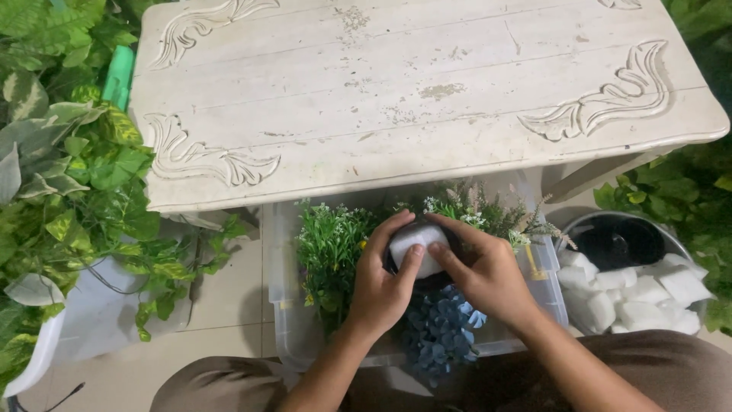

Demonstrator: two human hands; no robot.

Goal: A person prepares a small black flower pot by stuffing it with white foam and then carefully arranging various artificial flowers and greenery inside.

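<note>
My left hand (385, 282) and my right hand (488, 275) together grip a small black pot (396, 263) with a white foam block (418, 246) set in its mouth. My thumbs and fingers press on the foam. The pot is held over a clear plastic bin (278, 305) that stands on the floor under the table edge. In the bin lie green sprigs with small white flowers (332, 244) and a blue hydrangea-like bunch (442, 328).
A worn white carved table (412, 91) fills the top of the view. At the right stands a metal bowl (618, 236) with several white foam pieces (640, 297). Leafy green vines (69, 175) crowd the left, more foliage (686, 191) the right. My brown-trousered knees (663, 366) are below.
</note>
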